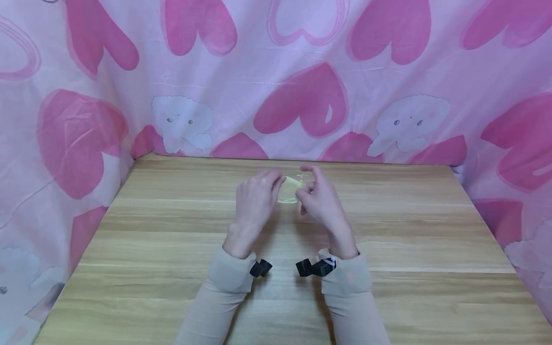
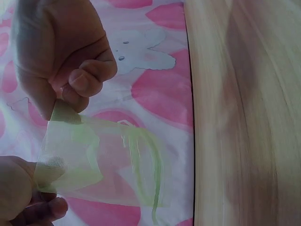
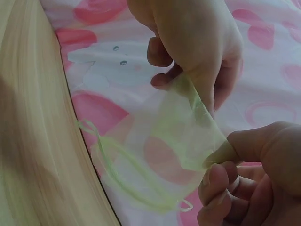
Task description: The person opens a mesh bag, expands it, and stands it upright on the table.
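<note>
A sheer pale green drawstring bag is stretched between both hands above the far part of the table. My left hand pinches one upper corner between thumb and fingers. The opposite upper corner is pinched by my right hand, thumb against curled fingers. In the left wrist view the mesh of the bag is see-through, and its green drawstring runs across the lower end. The right wrist view shows the same drawstring with small loops at both sides, hanging below the hands.
A wood-grain table lies beneath the hands. Behind and beside it hangs a pink curtain with hearts and rabbits, meeting the table's back edge. Small black cameras are strapped at the cuffs.
</note>
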Tool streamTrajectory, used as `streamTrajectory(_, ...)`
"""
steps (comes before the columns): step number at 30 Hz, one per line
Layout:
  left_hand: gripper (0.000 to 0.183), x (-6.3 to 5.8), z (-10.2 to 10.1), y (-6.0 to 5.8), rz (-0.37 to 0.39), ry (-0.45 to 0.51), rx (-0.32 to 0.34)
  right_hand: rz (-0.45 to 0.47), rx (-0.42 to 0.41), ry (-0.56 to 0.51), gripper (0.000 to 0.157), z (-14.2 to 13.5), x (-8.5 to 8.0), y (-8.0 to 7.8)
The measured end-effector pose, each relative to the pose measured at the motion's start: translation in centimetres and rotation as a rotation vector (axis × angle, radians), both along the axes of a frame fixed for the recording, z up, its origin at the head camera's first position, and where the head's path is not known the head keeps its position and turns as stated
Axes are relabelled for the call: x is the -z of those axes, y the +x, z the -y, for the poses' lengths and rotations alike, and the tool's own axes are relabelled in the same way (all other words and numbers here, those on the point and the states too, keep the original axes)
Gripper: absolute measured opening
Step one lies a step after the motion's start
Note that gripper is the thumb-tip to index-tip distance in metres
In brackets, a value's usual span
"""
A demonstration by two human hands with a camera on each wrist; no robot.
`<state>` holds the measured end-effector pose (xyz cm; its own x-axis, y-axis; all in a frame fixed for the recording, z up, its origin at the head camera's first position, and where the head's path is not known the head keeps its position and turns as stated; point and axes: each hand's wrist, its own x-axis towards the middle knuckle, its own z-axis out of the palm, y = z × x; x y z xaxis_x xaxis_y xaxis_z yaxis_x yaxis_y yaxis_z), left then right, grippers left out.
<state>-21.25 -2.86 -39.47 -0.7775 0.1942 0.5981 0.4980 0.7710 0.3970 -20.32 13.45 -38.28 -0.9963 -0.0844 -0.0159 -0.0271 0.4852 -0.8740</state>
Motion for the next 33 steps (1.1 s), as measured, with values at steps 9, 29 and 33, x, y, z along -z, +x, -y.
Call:
streamTrajectory(9, 0.017, -0.2, -0.5, 0.2, 0.01, 0.069, 0.024, 0.002, 0.03, -0.059, 0.057, 0.2, -0.1, 0.2)
streamTrajectory(29, 0.014, -0.3, -0.6, 0.2, -0.121, 0.104, 0.048, 0.107, -0.04, -0.246, 0.072, -0.8, -0.5, 0.2)
streamTrajectory(33, 0.012, -0.2, -0.6, 0.2, -0.175, 0.083, 0.067, 0.137, -0.059, -0.429, 0.061, -2.1, -0.7, 0.2)
